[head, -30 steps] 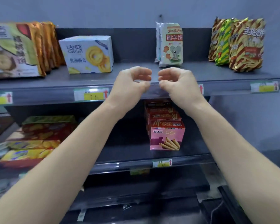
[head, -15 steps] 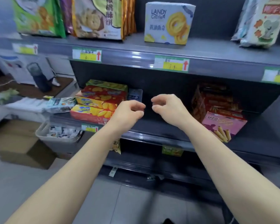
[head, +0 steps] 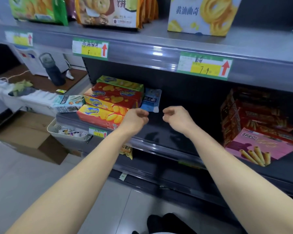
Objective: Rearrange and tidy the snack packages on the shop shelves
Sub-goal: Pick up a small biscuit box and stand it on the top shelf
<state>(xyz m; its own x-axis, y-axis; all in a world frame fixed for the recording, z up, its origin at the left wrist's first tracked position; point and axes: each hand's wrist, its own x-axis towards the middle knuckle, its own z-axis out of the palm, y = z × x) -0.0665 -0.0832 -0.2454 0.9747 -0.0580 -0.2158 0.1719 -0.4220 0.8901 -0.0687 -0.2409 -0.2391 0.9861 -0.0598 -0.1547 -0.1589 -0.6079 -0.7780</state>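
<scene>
My left hand (head: 135,119) and my right hand (head: 178,118) hover side by side over the middle shelf (head: 161,141), fingers loosely curled, holding nothing. Just left of my left hand lies a stack of red and yellow cracker boxes (head: 108,102) with a green box (head: 120,82) on top. A small blue packet (head: 150,99) leans behind the stack, just beyond my hands. A pale carton (head: 68,103) lies at the shelf's left end. Red and pink wafer-roll boxes (head: 259,132) stand in a row on the right.
The upper shelf (head: 159,39) carries cookie bags (head: 108,10) and a white butter-cookie box (head: 201,16), with price tags (head: 204,66) on its edge. A basket (head: 68,132), cardboard boxes (head: 29,135) and a dark bottle (head: 52,70) are at the left. A snack bag (head: 126,150) sits on the lower shelf.
My view has swung down and left from the upper shelf to the middle one. Both hands have dropped with it, staying close together and loosely curled, now near the cracker boxes.
</scene>
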